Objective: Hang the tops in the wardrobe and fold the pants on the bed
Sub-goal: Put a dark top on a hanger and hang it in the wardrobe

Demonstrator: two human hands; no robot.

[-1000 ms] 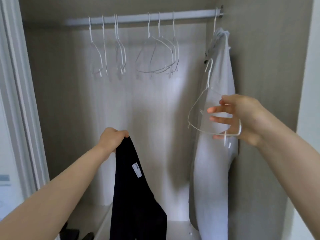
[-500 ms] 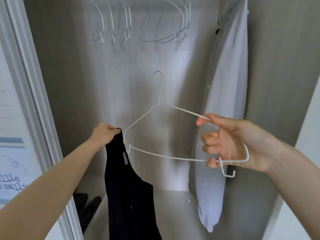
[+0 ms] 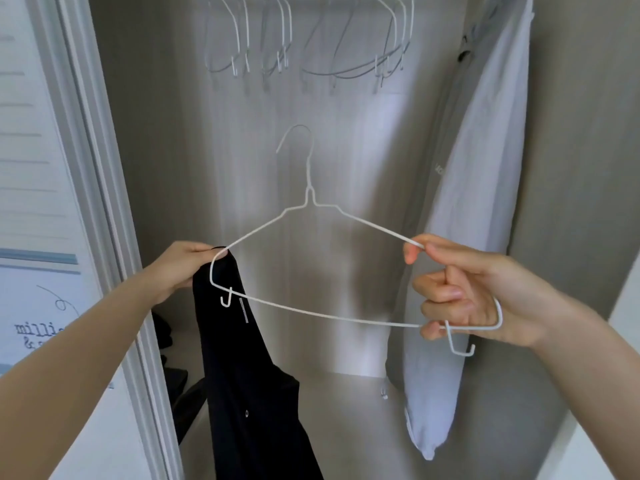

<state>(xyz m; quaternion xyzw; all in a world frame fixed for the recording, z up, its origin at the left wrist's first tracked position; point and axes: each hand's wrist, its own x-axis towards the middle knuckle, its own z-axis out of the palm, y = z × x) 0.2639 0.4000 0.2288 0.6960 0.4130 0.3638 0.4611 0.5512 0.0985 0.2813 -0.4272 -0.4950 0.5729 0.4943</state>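
Two hands up before the open wardrobe [image 3: 571, 140]. Right hand [image 3: 464, 292]: fingers [image 3: 440, 299] curled round the right end of a white wire hanger [image 3: 311, 311], thumb and forefinger pinching its upper arm; hook upright. Left hand [image 3: 181, 265] grips the top edge of a black top [image 3: 249, 393], which hangs straight down; hanger's left end lies against the cloth there. Grey garment [image 3: 460, 237] hangs at right inside. Empty hangers [image 3: 346, 69] above, rail out of view.
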